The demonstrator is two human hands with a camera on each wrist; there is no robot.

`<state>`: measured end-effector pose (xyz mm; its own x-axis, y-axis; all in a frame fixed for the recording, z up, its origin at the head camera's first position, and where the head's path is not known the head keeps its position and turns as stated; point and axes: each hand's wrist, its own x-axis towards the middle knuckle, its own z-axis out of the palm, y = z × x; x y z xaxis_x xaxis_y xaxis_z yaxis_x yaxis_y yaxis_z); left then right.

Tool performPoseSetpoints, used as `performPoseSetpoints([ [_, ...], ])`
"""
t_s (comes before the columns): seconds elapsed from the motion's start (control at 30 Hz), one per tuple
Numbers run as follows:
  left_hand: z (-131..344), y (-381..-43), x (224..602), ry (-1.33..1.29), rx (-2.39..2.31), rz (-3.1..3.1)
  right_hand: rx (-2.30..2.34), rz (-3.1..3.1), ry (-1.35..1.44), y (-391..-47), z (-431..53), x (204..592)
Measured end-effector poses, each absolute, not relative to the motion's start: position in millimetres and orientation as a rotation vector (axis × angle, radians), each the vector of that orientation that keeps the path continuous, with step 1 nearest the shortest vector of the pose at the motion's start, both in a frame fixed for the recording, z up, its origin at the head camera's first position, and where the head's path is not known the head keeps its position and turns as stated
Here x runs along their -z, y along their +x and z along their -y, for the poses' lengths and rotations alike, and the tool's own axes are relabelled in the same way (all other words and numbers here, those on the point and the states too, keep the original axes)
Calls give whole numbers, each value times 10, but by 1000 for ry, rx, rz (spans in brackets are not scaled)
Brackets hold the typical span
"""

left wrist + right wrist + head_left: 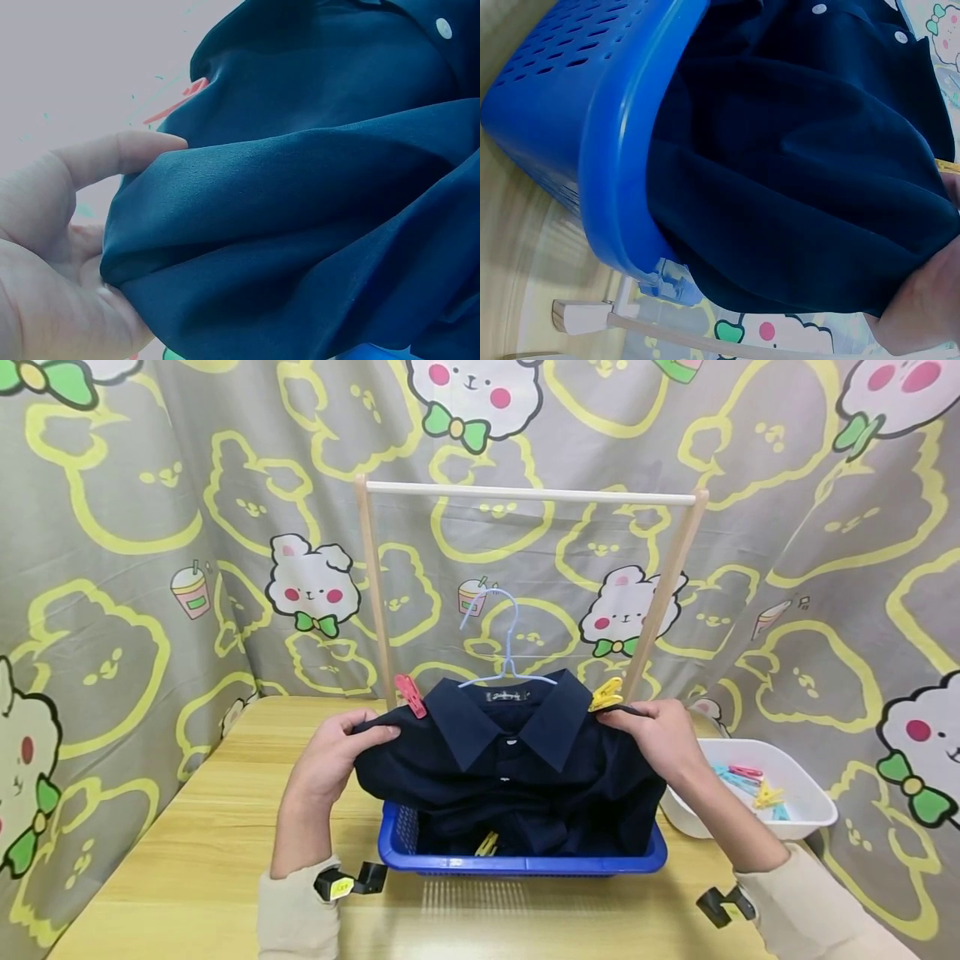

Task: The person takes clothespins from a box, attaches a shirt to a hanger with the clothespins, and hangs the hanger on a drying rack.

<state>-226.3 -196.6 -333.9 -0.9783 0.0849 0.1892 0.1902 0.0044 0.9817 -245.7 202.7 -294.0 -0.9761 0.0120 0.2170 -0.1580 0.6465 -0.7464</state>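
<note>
head view: left hand (pixel 326 764) and right hand (pixel 666 739) each pinch a shoulder of the dark shirt (pixel 517 781), hanger (pixel 508 665) at collar, lower part in blue basket (pixel 525 864). left wrist: thumb pressed on shirt edge. right wrist: shirt pinched near frame edge.

Shirt (pixel 517 797) — matt cloth, basket (pixel 523 864) — glossy plastic

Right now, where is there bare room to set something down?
The pale wooden tabletop lies bare left of the person's left hand and in front of the blue plastic basket. Crowded: the basket, holding the dark navy shirt, and its right side, beside the white plastic tub.
</note>
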Motion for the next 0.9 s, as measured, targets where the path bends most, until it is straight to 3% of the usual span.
performPoseSetpoints([
  [0.9,2090,-2272,3331,-220,2203,2061,-1348,2656,27,-2373,-2029,2725],
])
